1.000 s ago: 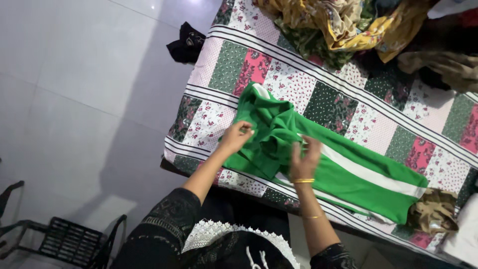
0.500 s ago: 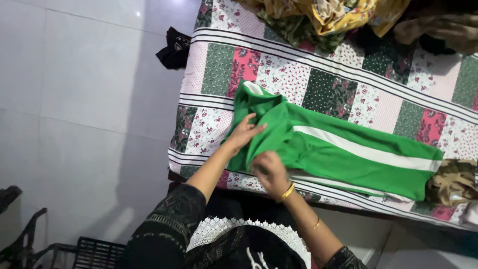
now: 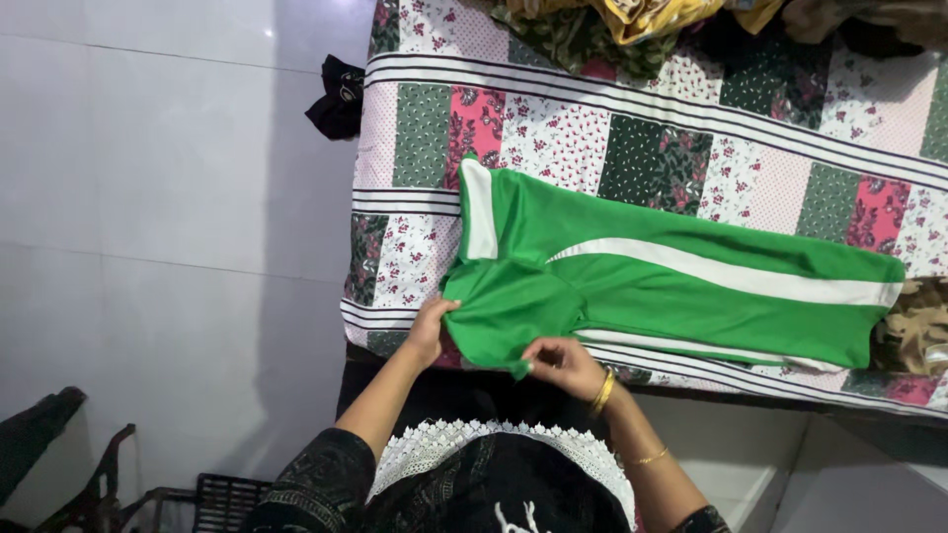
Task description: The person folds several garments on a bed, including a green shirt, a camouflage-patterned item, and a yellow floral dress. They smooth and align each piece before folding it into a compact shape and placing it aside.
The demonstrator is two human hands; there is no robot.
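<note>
A pair of green trousers (image 3: 671, 286) with a white side stripe and white waistband lies flat on a patchwork bedspread (image 3: 553, 138), waist to the left, legs stretching right. My left hand (image 3: 432, 331) pinches the near left edge of the green fabric at the bed's front edge. My right hand (image 3: 561, 363), with gold bangles on the wrist, grips a pointed fold of the same fabric just below it.
A heap of mixed clothes (image 3: 632, 25) lies along the far side of the bed. A brown crumpled garment (image 3: 913, 331) sits at the right edge. A black cloth (image 3: 338, 96) hangs off the bed's left corner. White tiled floor lies left; a black crate (image 3: 222, 498) stands below.
The trousers now lie straighter and flatter. Both my hands have drawn back from the middle of the garment to its near edge, pinching the fabric there.
</note>
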